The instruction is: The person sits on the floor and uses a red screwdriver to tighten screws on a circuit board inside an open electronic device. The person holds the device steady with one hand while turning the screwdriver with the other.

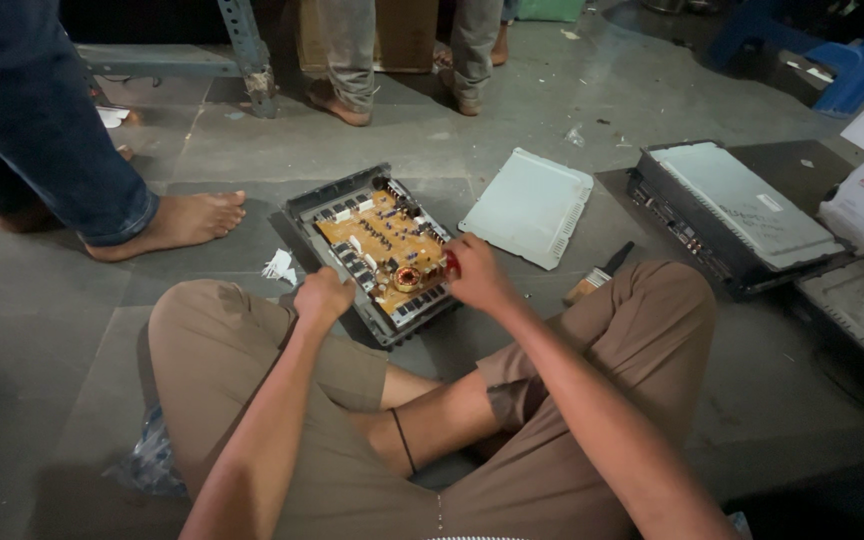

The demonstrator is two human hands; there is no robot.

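A person sits cross-legged on the grey floor [72,340] in brown trousers. In front of the knees lies an open dark metal box with a yellow circuit board inside [377,250]. The left hand [322,298] is curled into a loose fist and rests on the near left edge of the box; I cannot tell if it holds anything. The right hand [477,275] is closed around a small red tool handle [449,263], and it sits over the near right corner of the board, just beside a round copper coil [408,279]. A flat pale metal cover [530,206] lies on the floor near the box, to the right. A small paintbrush with a wooden handle [597,275] lies by the right knee. Another closed grey box [732,215] sits further right. A scrap of white paper [279,267] lies left of the box. Other people's bare feet [177,222] stand close by.
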